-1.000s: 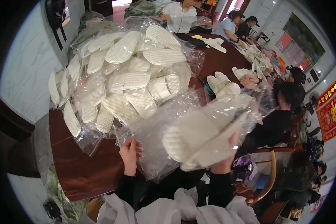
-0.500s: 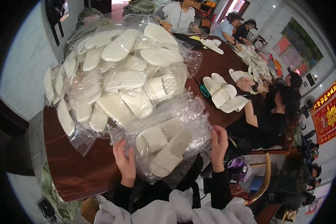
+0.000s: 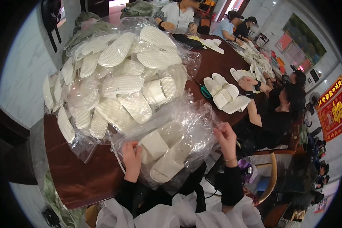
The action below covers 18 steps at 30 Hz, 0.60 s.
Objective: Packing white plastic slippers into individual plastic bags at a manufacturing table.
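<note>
A pair of cream slippers [image 3: 171,163] lies in a clear plastic bag [image 3: 201,133] at the table's near edge, in front of me. The two slippers lie side by side, slanting, with their straps upward. My left hand [image 3: 132,161] is at the bag's left side, next to a slipper, its fingers bent and closed on the plastic. On the right, my right hand [image 3: 227,144] pinches the edge of the bag between thumb and fingers. Just beyond the bag rises a large heap of bagged cream slippers [image 3: 123,83], many with their soles showing.
The dark red table [image 3: 76,174] runs away to the far right. Loose slippers [image 3: 224,93] and teal-handled scissors [image 3: 205,91] lie right of the heap. A person in black [image 3: 281,114] handles slippers there; others work farther back. A wooden chair [image 3: 273,174] stands at my right.
My left hand has closed on the bag's left side. My right hand has moved slightly right and its fingers have closed on the bag's edge. The view has shifted a little.
</note>
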Each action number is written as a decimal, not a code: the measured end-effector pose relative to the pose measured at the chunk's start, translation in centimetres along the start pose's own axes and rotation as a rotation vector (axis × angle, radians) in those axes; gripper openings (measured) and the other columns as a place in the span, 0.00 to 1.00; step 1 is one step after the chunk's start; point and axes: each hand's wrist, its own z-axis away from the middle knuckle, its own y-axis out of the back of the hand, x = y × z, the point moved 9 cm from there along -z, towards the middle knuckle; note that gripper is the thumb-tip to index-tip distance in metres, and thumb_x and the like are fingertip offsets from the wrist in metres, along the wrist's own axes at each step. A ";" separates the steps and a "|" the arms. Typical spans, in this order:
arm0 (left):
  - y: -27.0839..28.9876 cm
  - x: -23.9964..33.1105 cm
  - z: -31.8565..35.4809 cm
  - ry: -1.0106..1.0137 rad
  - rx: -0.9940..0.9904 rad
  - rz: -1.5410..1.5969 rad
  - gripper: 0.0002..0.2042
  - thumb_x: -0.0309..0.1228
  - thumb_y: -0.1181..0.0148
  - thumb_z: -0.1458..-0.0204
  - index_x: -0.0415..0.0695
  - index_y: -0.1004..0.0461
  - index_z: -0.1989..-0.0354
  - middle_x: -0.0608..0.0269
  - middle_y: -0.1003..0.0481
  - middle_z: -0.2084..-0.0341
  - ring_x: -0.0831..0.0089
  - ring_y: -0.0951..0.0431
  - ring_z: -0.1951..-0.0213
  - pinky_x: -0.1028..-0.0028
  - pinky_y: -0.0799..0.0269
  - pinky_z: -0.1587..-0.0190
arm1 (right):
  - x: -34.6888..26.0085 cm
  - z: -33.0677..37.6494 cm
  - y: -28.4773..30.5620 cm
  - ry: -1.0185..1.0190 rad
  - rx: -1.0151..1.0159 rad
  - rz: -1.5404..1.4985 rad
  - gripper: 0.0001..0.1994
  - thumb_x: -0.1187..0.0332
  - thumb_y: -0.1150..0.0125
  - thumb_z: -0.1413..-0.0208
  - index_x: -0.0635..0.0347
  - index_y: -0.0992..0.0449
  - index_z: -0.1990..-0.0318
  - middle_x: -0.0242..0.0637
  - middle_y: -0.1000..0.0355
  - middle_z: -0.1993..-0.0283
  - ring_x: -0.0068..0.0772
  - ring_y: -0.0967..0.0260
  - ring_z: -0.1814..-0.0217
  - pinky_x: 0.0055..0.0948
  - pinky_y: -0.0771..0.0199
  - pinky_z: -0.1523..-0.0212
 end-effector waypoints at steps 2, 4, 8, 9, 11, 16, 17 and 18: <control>0.9 -0.1 0.1 0.016 0.063 0.250 0.08 0.25 0.43 0.43 0.38 0.30 0.57 0.55 0.29 0.64 0.63 0.28 0.60 0.69 0.33 0.56 | 0.8 1.0 2.3 -0.056 -0.093 -0.031 0.05 0.75 0.37 0.44 0.64 0.28 0.64 0.25 0.31 0.70 0.13 0.37 0.65 0.16 0.36 0.64; 2.1 0.7 0.3 0.052 0.111 0.368 0.06 0.26 0.45 0.40 0.38 0.30 0.58 0.58 0.30 0.65 0.68 0.30 0.61 0.72 0.33 0.56 | 1.4 2.0 2.8 -0.139 -0.262 0.010 0.05 0.73 0.39 0.42 0.65 0.25 0.62 0.26 0.27 0.69 0.14 0.33 0.65 0.18 0.33 0.63; 2.9 1.1 -0.9 0.098 0.242 0.496 0.05 0.27 0.50 0.36 0.37 0.32 0.59 0.64 0.31 0.68 0.77 0.32 0.63 0.77 0.35 0.57 | 5.9 3.7 2.9 -0.221 -0.577 0.138 0.09 0.71 0.39 0.42 0.66 0.23 0.56 0.31 0.23 0.63 0.20 0.29 0.60 0.21 0.29 0.56; 3.3 0.7 -1.1 0.088 0.296 0.479 0.05 0.26 0.49 0.37 0.37 0.32 0.58 0.63 0.30 0.68 0.76 0.31 0.64 0.77 0.34 0.58 | 6.6 4.2 2.0 -0.261 -0.627 0.070 0.09 0.71 0.39 0.42 0.66 0.23 0.56 0.31 0.24 0.62 0.20 0.29 0.60 0.21 0.29 0.56; 2.5 -2.4 -1.9 0.088 0.309 0.437 0.05 0.25 0.49 0.37 0.37 0.32 0.58 0.62 0.29 0.68 0.76 0.31 0.64 0.76 0.34 0.58 | 7.7 4.3 0.6 -0.294 -0.685 -0.009 0.09 0.72 0.39 0.42 0.65 0.23 0.56 0.32 0.24 0.60 0.20 0.29 0.59 0.21 0.30 0.56; 0.5 -4.3 -2.6 0.106 0.288 0.377 0.04 0.24 0.49 0.37 0.37 0.32 0.58 0.59 0.28 0.68 0.75 0.29 0.64 0.75 0.33 0.58 | 6.7 -1.1 4.3 -0.127 -0.286 0.025 0.09 0.75 0.49 0.40 0.66 0.23 0.57 0.33 0.25 0.62 0.23 0.27 0.60 0.22 0.27 0.56; 0.7 -4.8 -2.4 0.107 0.291 0.383 0.04 0.24 0.49 0.37 0.37 0.32 0.58 0.60 0.28 0.68 0.74 0.29 0.64 0.74 0.32 0.58 | 6.2 -1.9 3.9 -0.231 -0.158 -0.193 0.09 0.75 0.48 0.40 0.66 0.23 0.57 0.33 0.24 0.62 0.24 0.26 0.62 0.23 0.26 0.58; 0.3 -4.7 -2.5 0.104 0.284 0.404 0.04 0.24 0.49 0.37 0.38 0.32 0.58 0.60 0.28 0.68 0.74 0.29 0.65 0.74 0.32 0.58 | 5.6 -2.9 2.9 -0.210 -0.199 -0.142 0.09 0.74 0.48 0.40 0.66 0.23 0.56 0.34 0.24 0.62 0.25 0.26 0.62 0.23 0.26 0.59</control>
